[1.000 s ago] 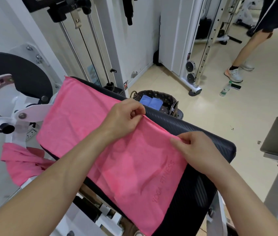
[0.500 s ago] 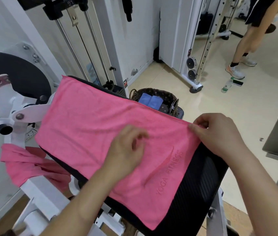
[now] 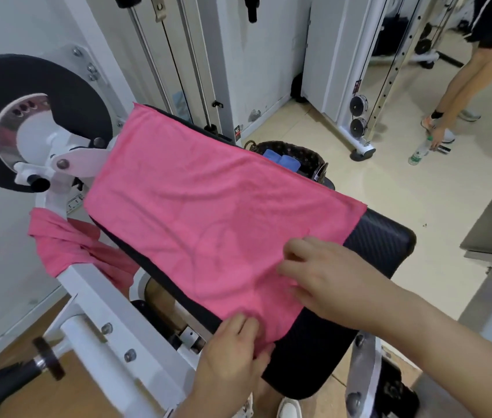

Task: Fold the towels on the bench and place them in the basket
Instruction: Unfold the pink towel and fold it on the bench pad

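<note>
Pink towel (image 3: 208, 212) on tabletop (image 3: 380, 236): our left hand (image 3: 232, 363) pinches its corner; right hand (image 3: 329, 282) touches the edge, grip unclear; we'd lift both evenly.

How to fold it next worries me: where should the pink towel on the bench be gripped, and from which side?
Pinch both corners of the pink towel at its near edge, coming from the bare end of the bench: it lies flat, that edge exposed.
</note>
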The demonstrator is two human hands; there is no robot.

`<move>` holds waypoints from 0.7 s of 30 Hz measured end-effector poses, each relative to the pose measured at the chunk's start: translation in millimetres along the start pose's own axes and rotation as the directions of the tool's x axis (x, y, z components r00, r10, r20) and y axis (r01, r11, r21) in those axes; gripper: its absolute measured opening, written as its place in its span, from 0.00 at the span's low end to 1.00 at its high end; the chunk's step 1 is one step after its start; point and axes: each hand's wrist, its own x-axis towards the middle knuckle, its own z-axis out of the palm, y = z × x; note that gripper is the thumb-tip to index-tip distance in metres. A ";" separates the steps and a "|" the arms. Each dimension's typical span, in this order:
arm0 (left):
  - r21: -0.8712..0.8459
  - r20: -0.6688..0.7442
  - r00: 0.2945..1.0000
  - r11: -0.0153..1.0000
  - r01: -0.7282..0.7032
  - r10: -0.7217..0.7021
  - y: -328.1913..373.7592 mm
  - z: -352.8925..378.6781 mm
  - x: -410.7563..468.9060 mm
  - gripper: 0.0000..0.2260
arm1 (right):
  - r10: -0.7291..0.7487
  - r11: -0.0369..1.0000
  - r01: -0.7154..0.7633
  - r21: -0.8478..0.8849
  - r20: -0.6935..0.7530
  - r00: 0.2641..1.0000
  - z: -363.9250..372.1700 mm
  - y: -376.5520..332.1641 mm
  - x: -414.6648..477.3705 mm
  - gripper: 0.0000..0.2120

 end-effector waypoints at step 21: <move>0.073 0.095 0.994 0.995 -0.064 0.057 -9.9 1.3 -33.3 0.16 | 0.043 0.923 -0.068 -0.378 -0.073 0.996 -7.7 4.1 -21.7 0.18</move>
